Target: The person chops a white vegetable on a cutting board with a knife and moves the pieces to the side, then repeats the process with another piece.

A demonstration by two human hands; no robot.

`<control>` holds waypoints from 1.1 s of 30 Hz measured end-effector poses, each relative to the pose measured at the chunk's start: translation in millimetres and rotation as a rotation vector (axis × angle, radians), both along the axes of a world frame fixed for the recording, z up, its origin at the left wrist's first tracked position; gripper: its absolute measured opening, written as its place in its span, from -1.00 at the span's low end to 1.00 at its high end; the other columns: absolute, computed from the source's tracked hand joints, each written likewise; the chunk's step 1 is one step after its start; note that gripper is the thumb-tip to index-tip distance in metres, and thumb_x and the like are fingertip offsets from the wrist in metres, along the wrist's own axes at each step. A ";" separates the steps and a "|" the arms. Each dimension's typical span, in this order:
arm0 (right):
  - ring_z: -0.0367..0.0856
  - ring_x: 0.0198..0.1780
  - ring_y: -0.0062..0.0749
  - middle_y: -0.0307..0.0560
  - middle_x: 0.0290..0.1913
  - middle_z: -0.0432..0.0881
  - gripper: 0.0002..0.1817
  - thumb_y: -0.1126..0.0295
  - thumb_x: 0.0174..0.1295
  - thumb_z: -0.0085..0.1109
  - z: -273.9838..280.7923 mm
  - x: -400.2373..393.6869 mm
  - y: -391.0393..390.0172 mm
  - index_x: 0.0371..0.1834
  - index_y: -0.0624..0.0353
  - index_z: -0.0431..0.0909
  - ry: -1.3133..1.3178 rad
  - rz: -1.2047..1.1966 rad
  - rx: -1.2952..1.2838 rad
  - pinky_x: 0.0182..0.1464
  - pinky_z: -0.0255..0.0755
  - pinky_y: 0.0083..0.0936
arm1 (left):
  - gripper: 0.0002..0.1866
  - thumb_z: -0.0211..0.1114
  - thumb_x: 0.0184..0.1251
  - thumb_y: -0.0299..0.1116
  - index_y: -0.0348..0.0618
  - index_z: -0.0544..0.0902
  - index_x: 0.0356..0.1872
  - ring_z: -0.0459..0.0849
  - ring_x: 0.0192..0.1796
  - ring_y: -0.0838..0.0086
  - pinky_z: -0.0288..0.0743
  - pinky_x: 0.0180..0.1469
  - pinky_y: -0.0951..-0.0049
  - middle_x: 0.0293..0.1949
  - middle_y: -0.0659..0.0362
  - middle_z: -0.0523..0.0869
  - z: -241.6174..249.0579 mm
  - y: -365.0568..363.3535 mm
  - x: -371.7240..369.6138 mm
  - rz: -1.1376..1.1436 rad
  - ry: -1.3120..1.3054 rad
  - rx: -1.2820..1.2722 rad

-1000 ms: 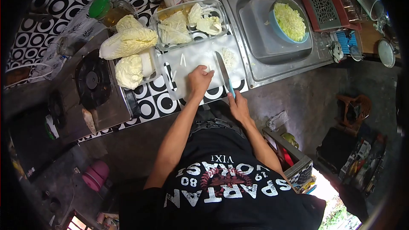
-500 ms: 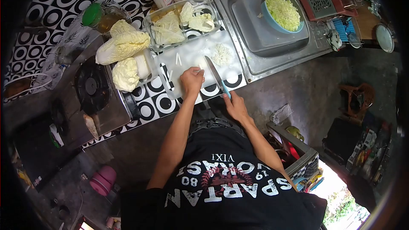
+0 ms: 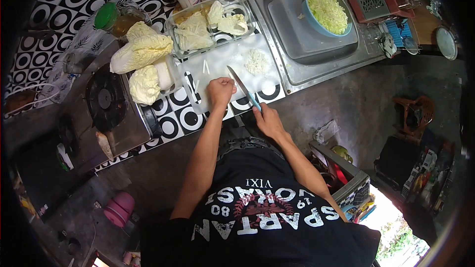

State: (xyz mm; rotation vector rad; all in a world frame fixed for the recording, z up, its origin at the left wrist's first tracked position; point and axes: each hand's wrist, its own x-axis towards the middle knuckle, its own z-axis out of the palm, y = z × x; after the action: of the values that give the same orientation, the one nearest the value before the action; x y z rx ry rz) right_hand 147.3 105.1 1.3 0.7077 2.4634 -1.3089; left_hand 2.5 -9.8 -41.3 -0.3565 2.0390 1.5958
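Observation:
My right hand (image 3: 268, 120) is closed round the blue handle of a kitchen knife (image 3: 243, 88). The blade reaches across a translucent white cutting board (image 3: 267, 76), its tip beyond my left fingertips. With fingers curled together, my left hand (image 3: 221, 91) rests on the board just left of the blade; whatever it pinches is hidden. A small heap of finely chopped white pieces (image 3: 256, 62) lies right of the knife. Thin white strips (image 3: 206, 66) lie on the board's left side.
A clear container (image 3: 237, 4) of pale leaves stands behind the board. Napa cabbage (image 3: 142, 52) sits to the left, near a stove (image 3: 105, 98). On the right, a blue bowl (image 3: 313, 20) of shredded cabbage stands in the sink area (image 3: 296, 81).
My right hand and the knife have shifted left, bringing the blade close against my left fingertips. My left hand stays in nearly the same place.

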 end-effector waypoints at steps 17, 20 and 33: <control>0.52 -0.29 0.44 0.47 -0.45 0.54 -0.68 0.24 0.38 -0.16 0.6 -13.1 -6.0 -0.22 0.36 0.32 -0.132 0.155 0.128 -0.20 0.35 0.16 | -0.86 0.21 0.18 -0.58 -0.51 0.63 -0.32 0.72 -0.50 0.42 0.64 -0.45 0.54 -0.47 -0.01 0.71 2.1 -2.9 -7.0 -0.059 -0.038 0.039; 0.52 -0.29 0.44 0.47 -0.45 0.55 -0.69 0.24 0.38 -0.16 -1.3 -15.1 -8.3 -0.23 0.35 0.31 -0.127 0.154 0.122 -0.20 0.35 0.17 | -0.86 0.21 0.18 -0.59 -0.52 0.62 -0.32 0.71 -0.51 0.42 0.64 -0.44 0.55 -0.47 -0.01 0.70 -0.4 -4.4 -7.0 -0.056 -0.050 0.055; 0.52 -0.30 0.46 0.49 -0.44 0.54 -0.67 0.23 0.40 -0.21 -18.1 -12.1 -18.7 -0.23 0.37 0.29 -0.117 0.118 0.125 -0.20 0.36 0.19 | -0.87 0.23 0.16 -0.59 -0.51 0.62 -0.33 0.71 -0.51 0.44 0.63 -0.44 0.57 -0.47 0.00 0.70 -4.9 -3.8 -7.6 -0.033 -0.070 0.089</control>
State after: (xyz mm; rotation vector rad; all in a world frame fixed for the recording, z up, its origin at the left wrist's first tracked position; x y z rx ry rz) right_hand 135.1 86.4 -16.8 0.6378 2.4674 -1.0484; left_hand -5.1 -13.6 -46.3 -0.3388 1.9051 1.6254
